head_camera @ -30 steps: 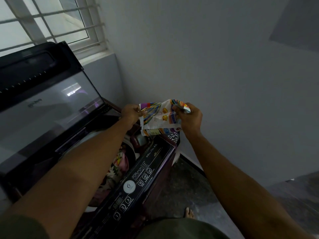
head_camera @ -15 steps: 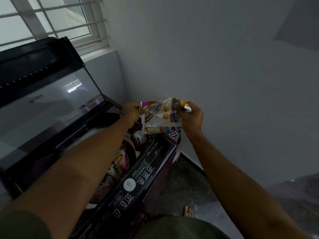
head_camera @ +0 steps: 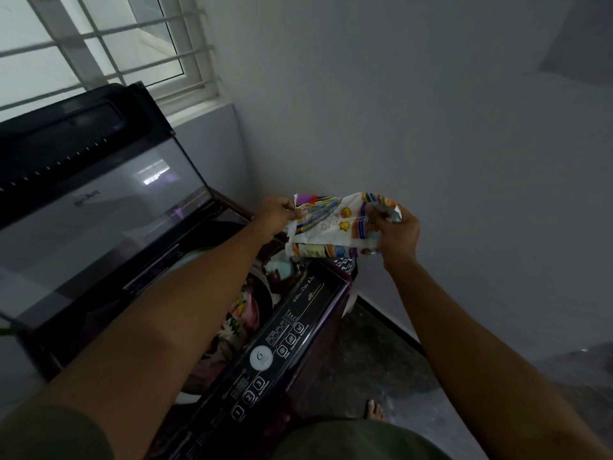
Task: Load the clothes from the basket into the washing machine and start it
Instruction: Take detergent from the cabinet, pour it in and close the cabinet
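Colourful printed packet (head_camera: 335,224), lettering unreadable.

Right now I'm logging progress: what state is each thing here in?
Lid: raised.
Drum: open, clothes inside.
Packet: crumpled, held over the machine's far corner.
Left hand: pinching packet's edge.
Right hand: gripping packet's other end.

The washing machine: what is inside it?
Floral clothes lie in the washing machine drum; the left forearm covers the rest.
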A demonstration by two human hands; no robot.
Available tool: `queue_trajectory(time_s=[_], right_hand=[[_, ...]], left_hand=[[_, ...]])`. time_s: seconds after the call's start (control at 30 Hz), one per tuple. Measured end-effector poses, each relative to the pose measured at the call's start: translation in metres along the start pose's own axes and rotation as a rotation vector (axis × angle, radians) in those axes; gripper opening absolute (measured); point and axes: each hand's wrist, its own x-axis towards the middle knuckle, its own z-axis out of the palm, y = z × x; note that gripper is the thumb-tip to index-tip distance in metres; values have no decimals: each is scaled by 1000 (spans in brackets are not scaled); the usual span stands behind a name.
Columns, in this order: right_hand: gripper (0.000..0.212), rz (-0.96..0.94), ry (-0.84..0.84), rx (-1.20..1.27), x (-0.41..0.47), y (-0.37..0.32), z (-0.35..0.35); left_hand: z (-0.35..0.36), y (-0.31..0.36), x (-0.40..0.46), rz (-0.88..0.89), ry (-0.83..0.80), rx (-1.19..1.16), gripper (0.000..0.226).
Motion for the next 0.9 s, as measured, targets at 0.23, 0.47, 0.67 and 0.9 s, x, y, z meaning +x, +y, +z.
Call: queue_trajectory(time_s=[0.23,0.47,0.67,0.9], right_hand=[[18,74,5,118,-2,9,-11],[24,190,77,218,-4,23,-20],[27,291,96,341,-6,31,-22],[13,422,53,521,-10,32,-9]], left_hand=[[1,17,-2,0,-29,54,30],[6,35,-6,25,-31,156,30],[8,59,-7,63,-37,186,32],[4,87,-4,142,35,190,35]])
